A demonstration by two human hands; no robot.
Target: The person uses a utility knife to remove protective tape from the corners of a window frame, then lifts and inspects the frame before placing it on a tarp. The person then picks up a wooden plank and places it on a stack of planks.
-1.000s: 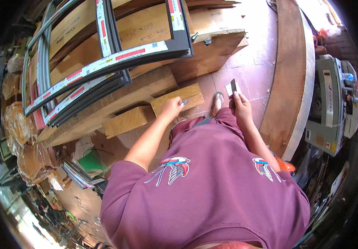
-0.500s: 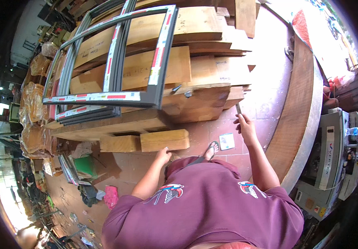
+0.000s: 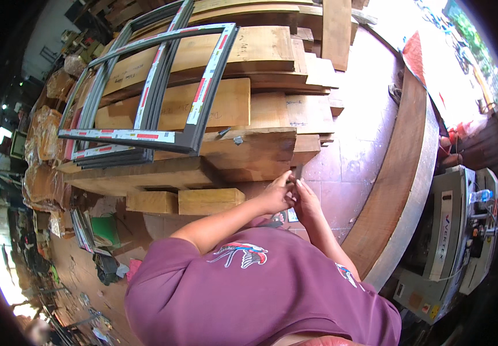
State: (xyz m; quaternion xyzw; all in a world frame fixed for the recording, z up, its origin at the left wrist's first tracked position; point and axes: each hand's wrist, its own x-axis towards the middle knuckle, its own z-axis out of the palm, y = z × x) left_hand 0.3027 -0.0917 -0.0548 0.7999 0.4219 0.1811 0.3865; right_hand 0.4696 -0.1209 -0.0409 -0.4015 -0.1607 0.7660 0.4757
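My two hands meet in front of me, just off the near right corner of a large wooden beam [image 3: 260, 158]. The right hand [image 3: 308, 205] is closed round a thin, flat, dark metal strip [image 3: 298, 172], whose end pokes up past the fingertips. My left hand [image 3: 275, 196] reaches across with its fingers curled against the right fingers. Whatever is pinched in the left hand is hidden, and the strip's exact kind is too small to tell.
Grey frames [image 3: 185, 141] with taped faces lean on stacked boards [image 3: 226, 104]. Wooden blocks [image 3: 211, 202] support the beam. A long curved-looking plank [image 3: 396, 173] stands at right, beside a grey machine [image 3: 454, 230]. Wrapped bundles [image 3: 44, 132] and a green container [image 3: 106, 230] are at left.
My left hand has left the wooden block and moved right to meet the other hand. The right hand, with the metal strip, has come down and left. My body has shifted right.
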